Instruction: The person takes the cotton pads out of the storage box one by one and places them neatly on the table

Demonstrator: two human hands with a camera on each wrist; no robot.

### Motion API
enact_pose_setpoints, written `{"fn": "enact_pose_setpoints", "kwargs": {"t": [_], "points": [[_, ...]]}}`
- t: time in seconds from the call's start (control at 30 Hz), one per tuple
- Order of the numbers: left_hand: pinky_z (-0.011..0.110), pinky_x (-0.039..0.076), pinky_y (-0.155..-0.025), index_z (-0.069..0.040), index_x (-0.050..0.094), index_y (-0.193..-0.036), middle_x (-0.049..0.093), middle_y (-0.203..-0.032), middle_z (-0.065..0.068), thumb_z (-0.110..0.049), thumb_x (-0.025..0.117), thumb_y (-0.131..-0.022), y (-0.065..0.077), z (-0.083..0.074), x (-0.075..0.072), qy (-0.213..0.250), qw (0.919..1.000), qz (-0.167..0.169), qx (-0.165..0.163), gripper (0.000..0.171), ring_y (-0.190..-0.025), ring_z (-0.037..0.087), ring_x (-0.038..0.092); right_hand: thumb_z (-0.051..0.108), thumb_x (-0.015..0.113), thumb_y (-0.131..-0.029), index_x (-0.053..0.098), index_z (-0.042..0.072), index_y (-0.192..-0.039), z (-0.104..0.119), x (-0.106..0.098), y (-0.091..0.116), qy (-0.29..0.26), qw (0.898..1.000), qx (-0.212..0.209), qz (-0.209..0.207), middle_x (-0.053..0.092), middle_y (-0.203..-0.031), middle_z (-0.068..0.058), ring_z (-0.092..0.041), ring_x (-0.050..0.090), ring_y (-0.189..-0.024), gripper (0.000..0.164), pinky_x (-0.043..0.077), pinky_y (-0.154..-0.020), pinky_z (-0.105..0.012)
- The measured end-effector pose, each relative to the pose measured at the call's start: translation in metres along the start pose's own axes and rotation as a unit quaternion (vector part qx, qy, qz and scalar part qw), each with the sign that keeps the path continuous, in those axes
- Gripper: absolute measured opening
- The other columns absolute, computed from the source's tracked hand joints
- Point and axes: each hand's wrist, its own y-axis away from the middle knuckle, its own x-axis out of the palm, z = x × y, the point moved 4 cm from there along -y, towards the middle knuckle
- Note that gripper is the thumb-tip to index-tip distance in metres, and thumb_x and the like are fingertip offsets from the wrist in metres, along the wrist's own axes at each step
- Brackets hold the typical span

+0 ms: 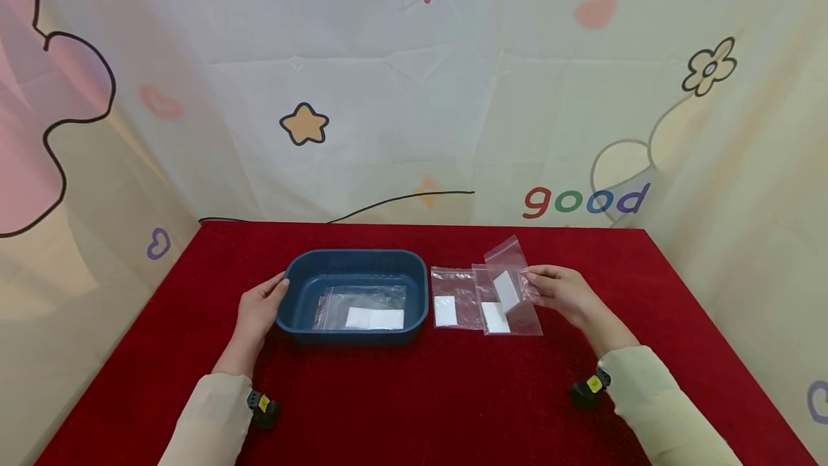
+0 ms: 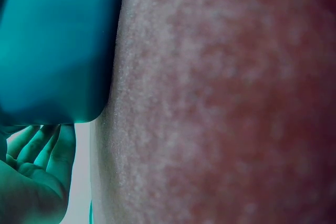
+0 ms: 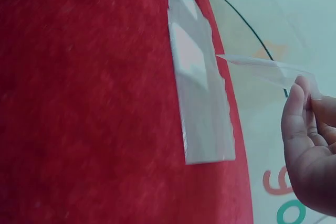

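A blue plastic basin stands on the table, with clear zip-lock bags lying inside it. My left hand holds its left rim; in the left wrist view the fingers reach against the basin's end wall. To the right, my right hand pinches the edge of a clear zip-lock bag with a white rectangle in it. That bag is raised and tilted over another zip-lock bag, as the right wrist view also shows.
Beside the basin lies a further zip-lock bag, overlapped by its neighbour and holding a white rectangle. A red cloth covers the table. Behind it hangs a printed curtain.
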Motion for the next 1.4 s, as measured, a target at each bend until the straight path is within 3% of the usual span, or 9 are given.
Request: {"fn": "enact_pose_setpoints", "kwargs": {"t": [0.2,0.5,0.87,1.07,1.4], "points": [[0.052,0.037,-0.122,-0.004,0.040,-0.156,0.037,-0.164,0.021,-0.025,0.046,-0.110,0.000,0.000,0.000,0.001,1.0000,0.003,-0.002,0.051,-0.152,0.038,0.037,0.015,0.055,-0.106,0.071,0.009,-0.121,-0.009,-0.012,0.003,-0.011,1.000,0.007,-0.006,0.071,-0.087,0.013,-0.003,0.068,-0.081,0.022,0.061,-0.078,-0.018],[0.052,0.038,-0.122,-0.004,0.040,-0.156,0.036,-0.165,0.020,-0.026,0.046,-0.110,-0.001,0.001,0.000,0.002,1.0000,0.003,-0.004,0.051,-0.152,0.037,0.037,0.017,0.056,-0.106,0.068,0.008,-0.128,-0.016,-0.027,0.009,-0.003,1.000,0.018,-0.021,0.069,-0.089,0.014,-0.003,0.066,-0.083,0.027,0.061,-0.079,-0.018],[0.050,0.040,-0.120,-0.004,0.041,-0.156,0.038,-0.163,0.021,-0.026,0.046,-0.110,-0.002,0.003,0.000,0.003,1.0000,0.001,-0.001,0.051,-0.149,0.036,0.041,0.017,0.057,-0.105,0.073,0.020,-0.112,-0.022,-0.036,0.011,-0.021,0.999,0.025,-0.028,0.069,-0.087,0.012,-0.003,0.067,-0.080,0.018,0.061,-0.076,-0.019],[0.049,0.040,-0.119,-0.004,0.041,-0.156,0.038,-0.163,0.021,-0.026,0.045,-0.110,-0.001,0.002,0.000,0.002,1.0000,0.001,0.001,0.051,-0.148,0.036,0.042,0.017,0.056,-0.106,0.072,0.017,-0.117,-0.025,-0.042,0.014,-0.023,0.999,0.034,-0.031,0.069,-0.088,0.012,-0.003,0.067,-0.080,0.019,0.061,-0.076,-0.019],[0.049,0.041,-0.119,-0.004,0.041,-0.156,0.039,-0.163,0.021,-0.026,0.045,-0.110,-0.001,0.002,0.000,-0.001,1.0000,0.001,0.003,0.051,-0.147,0.036,0.043,0.016,0.055,-0.106,0.073,0.020,-0.110,-0.030,-0.051,0.015,-0.032,0.998,0.050,-0.023,0.072,-0.086,0.012,-0.003,0.069,-0.080,0.019,0.062,-0.077,-0.020]]}}
